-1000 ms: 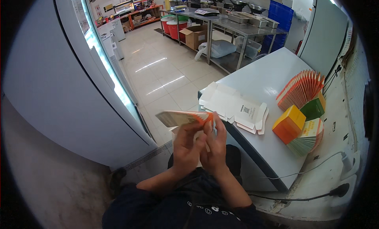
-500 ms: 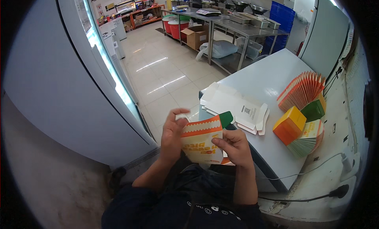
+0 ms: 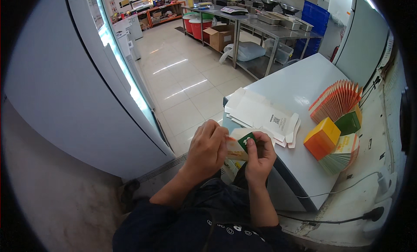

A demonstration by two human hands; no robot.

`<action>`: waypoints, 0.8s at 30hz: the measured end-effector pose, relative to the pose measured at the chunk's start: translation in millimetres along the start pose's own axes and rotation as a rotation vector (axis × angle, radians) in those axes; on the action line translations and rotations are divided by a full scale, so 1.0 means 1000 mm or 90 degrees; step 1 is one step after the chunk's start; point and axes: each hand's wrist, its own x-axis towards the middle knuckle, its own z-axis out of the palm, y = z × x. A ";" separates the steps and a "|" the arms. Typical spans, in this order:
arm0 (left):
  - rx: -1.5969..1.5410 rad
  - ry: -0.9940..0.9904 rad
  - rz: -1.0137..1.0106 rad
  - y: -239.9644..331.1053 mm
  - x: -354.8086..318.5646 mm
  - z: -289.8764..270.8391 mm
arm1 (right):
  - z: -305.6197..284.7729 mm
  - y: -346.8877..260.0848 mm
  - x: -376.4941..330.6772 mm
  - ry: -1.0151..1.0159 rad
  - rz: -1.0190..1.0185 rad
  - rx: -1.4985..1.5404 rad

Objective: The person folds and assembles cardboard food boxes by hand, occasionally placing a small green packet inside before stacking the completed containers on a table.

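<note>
Just off the near corner of the white table [image 3: 299,91], above the person's lap: one flat printed carton [image 3: 240,148], orange and cream with a green flap at its top edge, partly folded and held between both hands. Left hand [image 3: 207,148] curled over the carton's left side, fingers pressed down on the panel; right hand [image 3: 259,158] pinching the green flap between thumb and fingertips. Much of the carton is hidden behind the fingers, so its full shape cannot be told. On the table, just beyond the carton: a loose pile of flat white carton blanks [image 3: 260,115], one bearing a small black printed square. Farther along the table: an assembled orange box [image 3: 321,138] standing upright, a green box [image 3: 350,122] just behind it, a fanned stack of orange flat cartons [image 3: 336,100] beyond those, and a second fanned stack [image 3: 343,155] lying beside the orange box toward the table's near edge. Off the table's near right end: a black cable [image 3: 339,219] and plug against the wall. Left of the table: a large white cabinet door [image 3: 65,100]. Beyond the table's far end: steel work benches [image 3: 269,24], red bins and a blue crate.
</note>
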 end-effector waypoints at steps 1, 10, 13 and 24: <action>-0.040 -0.011 0.011 -0.001 -0.001 -0.004 | -0.006 -0.003 0.002 -0.002 0.003 -0.001; -0.132 0.009 0.132 -0.005 0.004 0.000 | -0.017 -0.010 -0.008 -0.274 0.222 0.279; -0.134 -0.032 0.161 -0.007 0.002 -0.001 | -0.014 -0.003 -0.015 -0.257 0.325 0.264; -0.132 -0.066 0.111 -0.010 -0.002 -0.006 | 0.006 -0.018 -0.028 -0.083 -0.047 -0.173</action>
